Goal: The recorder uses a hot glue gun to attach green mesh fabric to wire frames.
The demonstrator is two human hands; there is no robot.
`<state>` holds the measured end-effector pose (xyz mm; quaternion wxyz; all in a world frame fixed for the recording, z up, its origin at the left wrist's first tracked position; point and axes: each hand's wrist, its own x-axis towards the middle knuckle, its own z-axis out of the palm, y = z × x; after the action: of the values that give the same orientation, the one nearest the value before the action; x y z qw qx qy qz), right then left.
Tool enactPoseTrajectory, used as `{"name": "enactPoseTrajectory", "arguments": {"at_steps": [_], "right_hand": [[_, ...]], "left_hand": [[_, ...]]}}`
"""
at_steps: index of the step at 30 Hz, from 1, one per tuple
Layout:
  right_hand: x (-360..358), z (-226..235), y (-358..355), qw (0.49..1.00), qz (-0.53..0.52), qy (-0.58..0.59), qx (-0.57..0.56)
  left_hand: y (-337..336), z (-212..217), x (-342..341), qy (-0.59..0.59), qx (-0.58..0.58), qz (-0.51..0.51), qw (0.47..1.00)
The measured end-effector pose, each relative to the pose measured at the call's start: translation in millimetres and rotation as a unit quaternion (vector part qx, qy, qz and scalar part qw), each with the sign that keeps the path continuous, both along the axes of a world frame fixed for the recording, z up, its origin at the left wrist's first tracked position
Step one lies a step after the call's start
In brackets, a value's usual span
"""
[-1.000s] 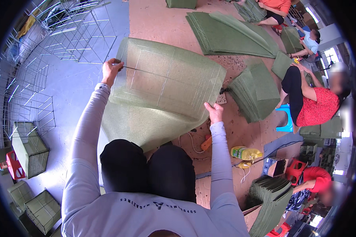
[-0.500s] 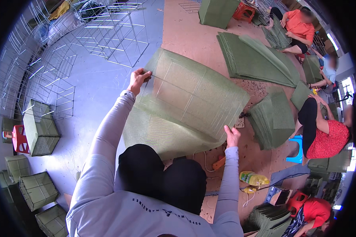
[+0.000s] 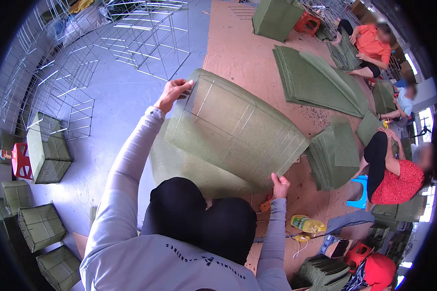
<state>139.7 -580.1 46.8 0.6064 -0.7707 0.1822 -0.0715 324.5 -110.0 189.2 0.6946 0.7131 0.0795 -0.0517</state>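
Between my hands a sheer green mesh sheet (image 3: pixel 243 121) with a thin wire frame against it hangs above my knees, its lower part drooping. My left hand (image 3: pixel 174 93) pinches the sheet's upper left edge. On the near right edge my right hand (image 3: pixel 279 186) grips with the thumb on top. A stack of cut green mesh pieces (image 3: pixel 333 162) lies just right of the sheet. Beyond it is a larger pile of green mesh sheets (image 3: pixel 315 80).
Wire frames (image 3: pixel 150 43) stand at the far left. Green mesh boxes (image 3: pixel 51 153) sit along the left beside a red stool (image 3: pixel 21 161). A yellow bottle (image 3: pixel 308 224) lies near my right forearm. Several people work at the right, one by a blue stool (image 3: pixel 358 192).
The sheet's far left edge has curled over and its lower part hangs differently. My right hand is a little lower. Both hands keep their hold, and the view has shifted slightly.
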Motion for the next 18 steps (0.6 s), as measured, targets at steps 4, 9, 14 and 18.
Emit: {"name": "enactPoseTrajectory", "arguments": {"at_steps": [4,9,14,18], "right_hand": [[4.8,23.4,19.8,0.997,-0.012,0.052,0.061],[25.1,33.7,17.3,0.996,-0.021,0.041,0.071],[48.9,15.7,-12.5,0.999,-0.006,0.049,0.018],[82.2,11.3,-24.5,1.0,0.01,0.0,0.028]], "left_hand": [[5.4,-14.2,26.6,-0.018,-0.027,0.022,0.999],[-4.4,-13.3,47.0,0.003,-0.066,0.044,0.997],[5.0,-32.8,28.9,0.034,0.012,-0.017,0.999],[12.4,-59.8,6.0,0.055,0.026,-0.02,0.998]]}}
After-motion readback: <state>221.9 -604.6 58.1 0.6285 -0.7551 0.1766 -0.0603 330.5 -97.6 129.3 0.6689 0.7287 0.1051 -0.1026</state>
